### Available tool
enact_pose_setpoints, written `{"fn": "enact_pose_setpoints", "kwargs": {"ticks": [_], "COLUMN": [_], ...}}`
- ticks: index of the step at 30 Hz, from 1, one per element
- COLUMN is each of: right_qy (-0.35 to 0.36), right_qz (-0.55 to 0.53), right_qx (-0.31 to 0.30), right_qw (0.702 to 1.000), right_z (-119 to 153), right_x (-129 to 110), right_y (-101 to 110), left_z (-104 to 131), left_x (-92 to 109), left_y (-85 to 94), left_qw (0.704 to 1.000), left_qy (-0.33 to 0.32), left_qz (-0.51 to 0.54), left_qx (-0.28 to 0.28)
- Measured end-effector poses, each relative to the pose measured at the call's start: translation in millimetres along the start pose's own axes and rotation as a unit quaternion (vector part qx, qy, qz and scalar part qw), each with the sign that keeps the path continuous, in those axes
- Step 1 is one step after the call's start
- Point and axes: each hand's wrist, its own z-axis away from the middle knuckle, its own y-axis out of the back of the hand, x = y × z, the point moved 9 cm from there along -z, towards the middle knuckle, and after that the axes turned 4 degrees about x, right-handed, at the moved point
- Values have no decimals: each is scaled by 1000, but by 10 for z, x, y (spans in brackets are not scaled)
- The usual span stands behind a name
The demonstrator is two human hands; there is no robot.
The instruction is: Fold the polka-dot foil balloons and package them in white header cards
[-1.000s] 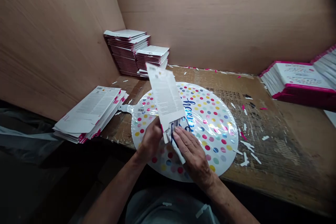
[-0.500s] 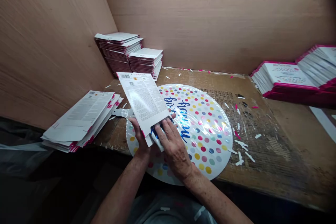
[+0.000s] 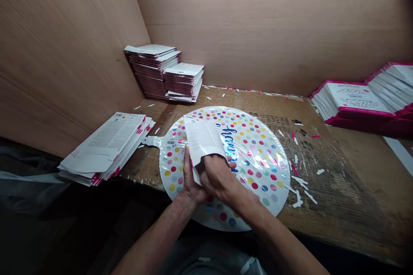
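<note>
My left hand (image 3: 191, 176) is wrapped around a white printed paper sleeve (image 3: 204, 137), thumb on its left edge and fingertips showing past its right edge. The sleeve's near end gapes open and bulges upward. Into that opening reaches my right hand (image 3: 219, 176), its fingers hidden inside, so what they hold or touch cannot be seen. Beneath both hands lies a flat round foil balloon (image 3: 258, 150) with coloured dots and blue lettering, its narrow tail (image 3: 151, 141) pointing left.
A fanned pile of white sleeves (image 3: 103, 146) lies at the left edge. Taller stacks of sleeves (image 3: 155, 73) stand in the back left corner, and pink-edged packs (image 3: 361, 99) at the right. Paper scraps (image 3: 298, 197) litter the cardboard-covered table (image 3: 335, 180). Wooden panels (image 3: 241, 25) rise behind and left.
My right hand has gone deeper into the sleeve's opening, and the blue-and-silver folded foil beneath its fingers has gone out of sight. The sleeve is lower and nearer me.
</note>
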Motion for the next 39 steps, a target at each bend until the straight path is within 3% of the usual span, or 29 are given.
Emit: {"fn": "enact_pose_setpoints", "kwargs": {"ticks": [2, 4, 6, 7, 9, 11, 12, 14, 16, 19, 24, 31, 33, 36, 39], "right_qy": [44, 69, 70, 64, 59, 41, 23, -20, -52, -48, 9, 21, 30, 56, 45], "right_qz": [5, 9, 24, 24, 3, -13, -4, 40, 80, 88, 103, 147, 128, 38, 5], "right_qx": [25, 59, 78, 79, 86, 110, 120, 112, 69, -2, -49, -136, -167, -187, -83], "right_qw": [999, 996, 994, 994, 995, 993, 993, 993, 993, 995, 993, 980, 977, 980, 995], "right_z": [203, 473, 725, 820, 929, 939, 918, 852, 796, 778, 757, 434, 525, 894, 1184], "right_x": [-108, -144, -98, -58, 25, 147, 230, 421, 599, 728, 676, 684, 682, 605, 578], "right_y": [75, 133, 169, 194, 298, 477, 564, 660, 635, 488, 355, 189, 227, 422, 736], "left_z": [81, 177, 213, 205, 184, 100, 41, -77, -161, -157, -118, -172, -150, -123, -116], "left_x": [30, 28, 219, 400, 692, 611, 464, 153, -24, -79, -48, -27, -40, -52, -84], "left_y": [122, 284, 459, 463, 204, -212, -383, -558, -568, -532, -513, -554, -578, -597, -617], "left_qw": [998, 973, 894, 834, 719, 650, 628, 592, 576, 573, 574, 561, 553, 554, 563], "left_qy": [34, 87, 52, -16, -203, -338, -366, -366, -347, -345, -342, -328, -328, -330, -329], "left_qz": [-52, -212, -437, -534, -642, -676, -687, -709, -727, -732, -733, -748, -751, -751, -743], "left_qx": [6, 20, 91, 137, 175, 72, -4, -114, -139, -130, -128, -136, -146, -145, -149]}}
